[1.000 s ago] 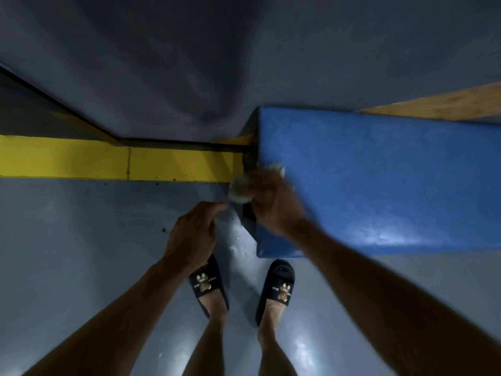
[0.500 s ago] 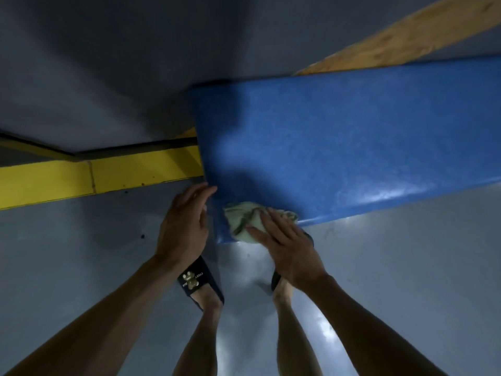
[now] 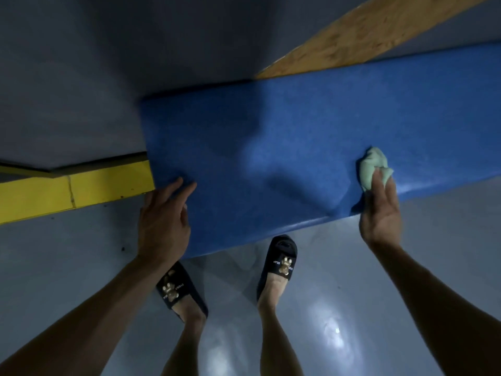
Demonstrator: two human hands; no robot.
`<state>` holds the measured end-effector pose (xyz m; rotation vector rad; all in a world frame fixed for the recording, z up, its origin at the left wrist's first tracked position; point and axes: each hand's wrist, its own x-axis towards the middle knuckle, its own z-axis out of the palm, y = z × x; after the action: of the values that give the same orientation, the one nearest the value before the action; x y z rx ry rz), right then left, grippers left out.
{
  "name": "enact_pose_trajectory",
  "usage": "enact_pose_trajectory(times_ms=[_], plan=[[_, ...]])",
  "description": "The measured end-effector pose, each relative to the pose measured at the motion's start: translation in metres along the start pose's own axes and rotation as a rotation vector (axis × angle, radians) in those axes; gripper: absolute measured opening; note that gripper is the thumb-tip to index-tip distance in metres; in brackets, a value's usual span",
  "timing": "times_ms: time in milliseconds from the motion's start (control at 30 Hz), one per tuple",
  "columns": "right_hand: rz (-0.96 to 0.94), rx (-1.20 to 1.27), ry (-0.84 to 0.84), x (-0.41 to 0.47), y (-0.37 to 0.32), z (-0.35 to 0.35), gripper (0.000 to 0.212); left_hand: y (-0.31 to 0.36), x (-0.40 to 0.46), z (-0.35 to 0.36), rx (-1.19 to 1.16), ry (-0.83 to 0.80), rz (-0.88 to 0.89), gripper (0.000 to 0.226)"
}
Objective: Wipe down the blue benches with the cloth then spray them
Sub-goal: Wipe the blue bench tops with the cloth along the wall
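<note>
Right hand (image 3: 381, 213) presses a crumpled pale green cloth (image 3: 373, 167) onto the blue bench (image 3: 284, 158) top, near its front edge; fingers straight, laid flat over the cloth. Left hand (image 3: 162, 221) rests on the bench's left corner, fingers relaxed and extended, holding nothing. Person stands at the bench in black bear-logo slides (image 3: 280, 263) on a grey glossy floor (image 3: 67, 253). Yellow strip (image 3: 76, 185) runs left of the bench, wooden board (image 3: 366, 36) behind it.

table (image 3: 298, 147) blue, speckled | cloth (image 3: 372, 169) pale green | floor stripe (image 3: 76, 188) yellow | slippers (image 3: 280, 263) dark w/ gold bears
</note>
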<state>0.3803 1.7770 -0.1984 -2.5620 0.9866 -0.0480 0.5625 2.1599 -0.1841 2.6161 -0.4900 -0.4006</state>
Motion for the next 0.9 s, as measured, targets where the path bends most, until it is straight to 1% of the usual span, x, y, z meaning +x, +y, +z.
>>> enact_pose_trajectory(times_ms=[67, 167, 267, 367, 433, 500, 533, 600, 633, 700, 733, 800, 867, 900], plan=[[0.036, 0.002, 0.042, 0.021, -0.02, 0.008, 0.053, -0.002, 0.001, 0.001, 0.033, -0.005, 0.015, 0.048], [0.074, 0.049, 0.046, 0.051, -0.069, 0.032, 0.052, -0.006, 0.006, 0.0, 0.058, -0.013, 0.025, 0.046], [0.017, 0.068, 0.015, 0.084, -0.133, 0.059, 0.057, -0.009, 0.011, 0.002, 0.05, -0.002, 0.027, 0.045], [-0.145, 0.124, -0.055, 0.11, -0.211, 0.089, 0.065, -0.01, 0.009, 0.004, 0.07, 0.028, 0.048, 0.049], [-0.282, 0.202, -0.13, 0.111, -0.264, 0.111, 0.064, -0.01, 0.008, 0.006, 0.071, 0.051, 0.062, 0.046], [-0.43, 0.177, -0.237, 0.097, -0.309, 0.124, 0.065, -0.01, 0.008, 0.006, 0.083, 0.049, 0.068, 0.045], [-0.497, 0.168, -0.305, 0.086, -0.322, 0.129, 0.065, -0.009, 0.009, 0.005, 0.091, 0.012, 0.054, 0.048], [-0.668, 0.188, -0.419, 0.067, -0.328, 0.131, 0.061, -0.007, 0.008, -0.002, 0.128, -0.111, -0.016, 0.06], [-0.776, 0.194, -0.444, 0.06, -0.319, 0.129, 0.057, -0.005, 0.009, -0.005, 0.149, -0.176, -0.055, 0.066], [-0.949, 0.207, -0.463, 0.052, -0.291, 0.122, 0.049, 0.001, 0.009, -0.012, 0.161, -0.277, -0.1, 0.069], [-0.981, 0.217, -0.504, 0.048, -0.279, 0.113, 0.047, 0.003, 0.01, -0.015, 0.147, -0.306, -0.112, 0.068], [-0.93, 0.2, -0.643, 0.04, -0.257, 0.092, 0.049, 0.011, 0.012, -0.027, 0.102, -0.32, -0.121, 0.065], [-0.791, 0.151, -0.81, 0.037, -0.24, 0.062, 0.049, 0.023, 0.01, -0.042, 0.052, -0.329, -0.128, 0.063], [-0.711, 0.174, -0.864, 0.036, -0.236, 0.043, 0.047, 0.032, 0.006, -0.049, -0.01, -0.32, -0.145, 0.061]])
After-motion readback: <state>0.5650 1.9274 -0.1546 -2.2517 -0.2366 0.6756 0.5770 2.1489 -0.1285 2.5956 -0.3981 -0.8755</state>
